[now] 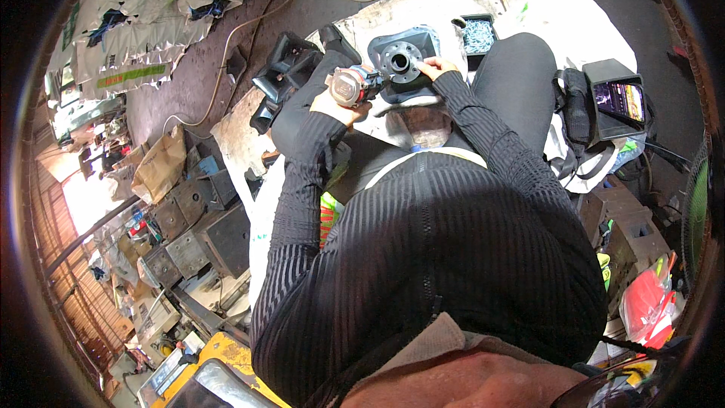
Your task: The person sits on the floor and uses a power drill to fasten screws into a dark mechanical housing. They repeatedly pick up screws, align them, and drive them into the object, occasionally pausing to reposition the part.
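Note:
My left hand [339, 111] is wrapped round a cordless drill [349, 86], whose round back end faces up and whose front points toward a dark flanged part. That round flange [392, 51] has a raised hollow centre and several holes around its rim. It sits over a dark square tray [414, 94] between my legs. At the flange's right edge my right hand [438, 69] has its fingertips pinched together; what they hold, if anything, is too small to make out. Beyond my right knee, a black box [490, 20] holds many small silvery-blue screws [477, 35].
Black moulded parts [288, 60] lie by my left leg. On my right, a dark bin [604, 72] holds a phone [621, 100] with a lit screen. White bags [128, 45] stand at the far left, and a hose [260, 19] crosses the floor. Metal blocks [185, 215] crowd the left side.

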`<state>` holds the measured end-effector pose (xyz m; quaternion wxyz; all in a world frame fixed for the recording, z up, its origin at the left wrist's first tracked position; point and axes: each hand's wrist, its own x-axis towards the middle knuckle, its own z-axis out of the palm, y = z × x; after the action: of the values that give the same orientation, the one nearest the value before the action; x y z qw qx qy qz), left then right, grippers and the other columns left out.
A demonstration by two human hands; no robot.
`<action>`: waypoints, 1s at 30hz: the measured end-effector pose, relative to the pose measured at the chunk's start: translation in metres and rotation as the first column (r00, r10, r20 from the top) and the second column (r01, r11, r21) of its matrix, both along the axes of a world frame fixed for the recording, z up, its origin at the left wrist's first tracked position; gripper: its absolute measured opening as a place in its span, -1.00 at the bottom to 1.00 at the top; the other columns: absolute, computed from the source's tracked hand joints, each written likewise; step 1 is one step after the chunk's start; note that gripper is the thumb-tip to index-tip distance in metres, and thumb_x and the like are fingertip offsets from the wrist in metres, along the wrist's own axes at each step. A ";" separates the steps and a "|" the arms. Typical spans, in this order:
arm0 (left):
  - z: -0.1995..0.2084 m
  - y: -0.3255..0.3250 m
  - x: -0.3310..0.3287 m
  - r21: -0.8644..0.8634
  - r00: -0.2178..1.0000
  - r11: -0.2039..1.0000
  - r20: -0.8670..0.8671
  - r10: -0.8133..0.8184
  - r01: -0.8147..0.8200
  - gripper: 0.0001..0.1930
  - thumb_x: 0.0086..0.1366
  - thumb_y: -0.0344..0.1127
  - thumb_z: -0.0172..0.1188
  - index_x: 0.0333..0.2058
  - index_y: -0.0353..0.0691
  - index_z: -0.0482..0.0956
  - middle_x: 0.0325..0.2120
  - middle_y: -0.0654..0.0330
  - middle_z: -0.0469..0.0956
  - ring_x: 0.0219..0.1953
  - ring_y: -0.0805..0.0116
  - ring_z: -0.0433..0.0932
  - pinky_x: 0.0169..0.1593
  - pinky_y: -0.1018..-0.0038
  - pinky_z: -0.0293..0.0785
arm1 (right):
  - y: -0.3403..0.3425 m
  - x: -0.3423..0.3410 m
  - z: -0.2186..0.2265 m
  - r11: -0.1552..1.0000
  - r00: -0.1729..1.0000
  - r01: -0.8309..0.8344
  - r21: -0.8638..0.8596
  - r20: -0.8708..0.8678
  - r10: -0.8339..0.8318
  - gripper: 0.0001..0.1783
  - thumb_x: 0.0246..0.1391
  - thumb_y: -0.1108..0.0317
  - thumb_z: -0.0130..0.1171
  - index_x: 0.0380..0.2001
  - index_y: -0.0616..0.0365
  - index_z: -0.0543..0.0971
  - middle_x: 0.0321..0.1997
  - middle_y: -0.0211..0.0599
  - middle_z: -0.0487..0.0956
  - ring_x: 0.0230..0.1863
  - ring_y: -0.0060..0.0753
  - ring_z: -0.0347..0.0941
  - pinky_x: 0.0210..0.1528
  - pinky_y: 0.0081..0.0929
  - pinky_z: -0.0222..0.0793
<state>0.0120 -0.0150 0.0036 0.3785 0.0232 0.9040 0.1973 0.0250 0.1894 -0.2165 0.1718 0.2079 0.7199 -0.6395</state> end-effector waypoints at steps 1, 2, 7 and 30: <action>0.001 0.000 -0.004 0.047 0.995 0.995 -0.053 -0.084 0.086 -0.37 -0.08 -0.33 0.19 0.06 -0.04 0.24 -0.34 0.16 0.50 -0.70 0.37 0.46 -0.63 0.49 0.43 | 0.000 0.000 -0.001 1.000 1.000 0.009 -0.004 -0.008 -0.009 -0.57 -0.20 0.07 0.26 -0.31 0.17 0.55 -0.41 -0.35 0.55 -0.36 -0.57 0.42 -0.25 -0.61 0.32; 0.000 0.001 -0.010 0.094 0.979 0.980 -0.120 -0.162 0.174 -0.39 -0.08 -0.31 0.19 0.04 -0.04 0.27 -0.34 0.15 0.50 -0.65 0.38 0.46 -0.58 0.50 0.43 | 0.001 0.000 -0.001 1.000 1.000 0.018 -0.007 -0.016 -0.018 -0.59 -0.19 0.09 0.26 -0.33 0.18 0.56 -0.44 -0.39 0.55 -0.40 -0.62 0.41 -0.30 -0.64 0.32; 0.022 0.011 -0.032 -0.012 0.991 0.996 0.094 -0.092 0.094 -0.53 -0.04 -0.14 0.21 -0.11 -0.13 0.43 -0.34 0.09 0.53 -0.37 0.33 0.54 -0.29 0.45 0.47 | -0.003 -0.002 -0.002 0.998 1.000 -0.017 0.056 -0.001 0.018 -0.56 -0.24 0.02 0.25 -0.34 0.12 0.56 -0.43 -0.35 0.54 -0.36 -0.54 0.44 -0.25 -0.58 0.34; -0.024 0.005 -0.026 0.157 0.992 0.980 -0.040 -0.117 0.122 -0.36 -0.18 -0.47 0.22 -0.01 -0.15 0.27 -0.14 0.21 0.39 -0.08 0.37 0.37 0.01 0.52 0.27 | -0.001 -0.004 -0.009 0.998 0.999 -0.018 0.064 -0.040 0.020 -0.58 -0.25 0.02 0.26 -0.39 0.11 0.56 -0.51 -0.38 0.53 -0.45 -0.57 0.42 -0.35 -0.60 0.34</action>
<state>-0.0140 -0.0101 -0.0202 0.3727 0.1105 0.8881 0.2454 0.0213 0.1887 -0.2251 0.1564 0.1933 0.7451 -0.6189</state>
